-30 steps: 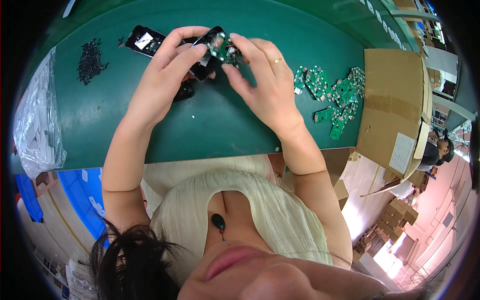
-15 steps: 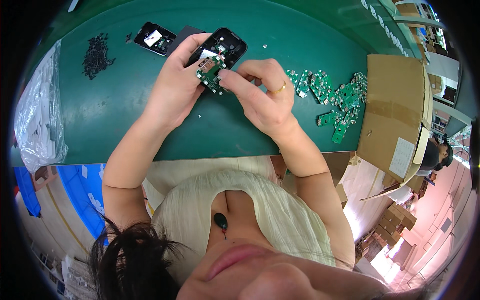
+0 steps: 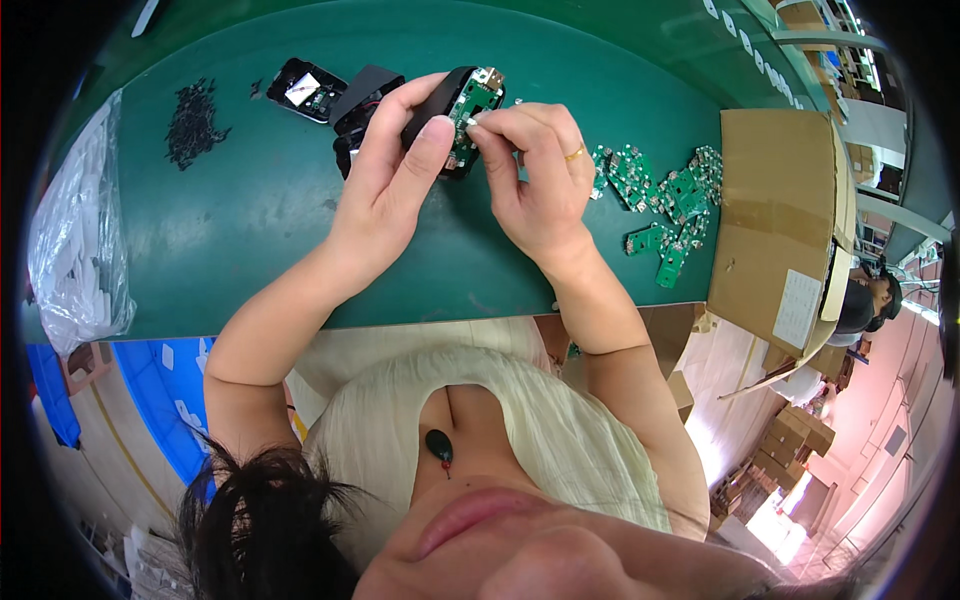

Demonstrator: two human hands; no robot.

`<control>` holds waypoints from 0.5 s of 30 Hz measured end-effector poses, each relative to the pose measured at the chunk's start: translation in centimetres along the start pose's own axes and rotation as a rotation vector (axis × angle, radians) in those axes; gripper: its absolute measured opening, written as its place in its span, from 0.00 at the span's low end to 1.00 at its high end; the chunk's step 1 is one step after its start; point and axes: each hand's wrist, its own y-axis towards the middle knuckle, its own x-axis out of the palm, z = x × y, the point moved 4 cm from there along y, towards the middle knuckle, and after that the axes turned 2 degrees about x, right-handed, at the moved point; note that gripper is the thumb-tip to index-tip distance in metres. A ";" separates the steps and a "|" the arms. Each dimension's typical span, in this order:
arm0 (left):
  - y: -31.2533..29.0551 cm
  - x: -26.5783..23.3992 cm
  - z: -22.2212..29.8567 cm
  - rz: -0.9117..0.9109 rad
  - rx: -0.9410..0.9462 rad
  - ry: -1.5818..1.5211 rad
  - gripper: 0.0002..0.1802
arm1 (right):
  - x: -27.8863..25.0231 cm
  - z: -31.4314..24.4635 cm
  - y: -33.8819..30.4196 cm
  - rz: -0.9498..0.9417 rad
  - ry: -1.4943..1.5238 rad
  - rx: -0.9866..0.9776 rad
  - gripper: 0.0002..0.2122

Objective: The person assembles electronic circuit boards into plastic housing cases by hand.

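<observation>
My left hand (image 3: pixel 395 180) is closed round a black plastic case (image 3: pixel 432 108), held tilted above the table with its open side to the right. A green circuit board (image 3: pixel 480 97) lies at that open side, with a metal socket at its top end. My left thumb presses near the board's edge. The fingertips of my right hand (image 3: pixel 540 160) are pinched together against the board, at a small white part whose kind I cannot make out. Beyond my left hand lie more black case parts (image 3: pixel 368 88), partly hidden by it. An open black case (image 3: pixel 305 90) with a white block and a board inside lies further left.
Several loose green circuit boards (image 3: pixel 675 200) are heaped at the right, beside a cardboard box (image 3: pixel 775 220). Small black pieces (image 3: pixel 193 122) lie piled at the far left. A clear plastic bag (image 3: pixel 80 230) with white pieces rests on the green table's (image 3: pixel 260 230) left edge.
The case has turned so its open side faces right. The board, earlier held in front of the case, now lies against that open side. My right fingertips have moved up along with it.
</observation>
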 end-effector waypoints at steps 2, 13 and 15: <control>0.0 -0.1 -0.3 0.008 -0.008 0.008 0.20 | 0.1 0.0 -0.1 -0.024 -0.014 -0.046 0.11; 0.4 -0.3 -0.2 0.052 0.046 0.114 0.17 | 0.7 0.3 -0.5 -0.156 -0.086 -0.079 0.12; 0.4 -0.4 -0.1 0.035 0.045 0.153 0.17 | 0.6 0.4 -0.4 -0.054 -0.008 -0.090 0.14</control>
